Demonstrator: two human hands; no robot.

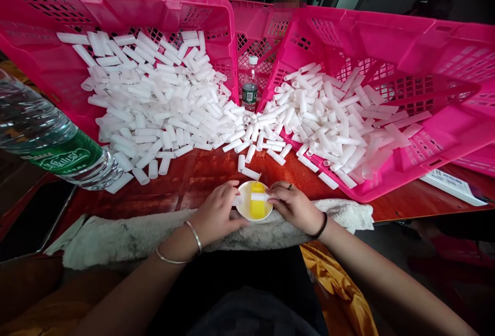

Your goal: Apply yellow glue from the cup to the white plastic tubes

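Note:
A small white bowl (243, 213) stands at the table's front edge, with a yellow block (258, 208) and a thin stick (258, 178) in it. My right hand (296, 207) pinches the end of a short white plastic tube (260, 197), which lies level over the yellow block. Whether the tube touches the block I cannot tell. On the bowl's left side, the fingers of my left hand (220, 212) close on another white plastic tube (237, 200), partly hidden by them. My left thumb points toward the bowl's lower rim.
Heaped white tubes (154, 99) spill from two tipped pink crates (263, 14) onto the red table (201, 163). A large water bottle (58, 140) leans at left; a small bottle (249, 86) stands between the crates. A rolled towel (147, 235) lines the front edge. A white box (452, 185) lies right.

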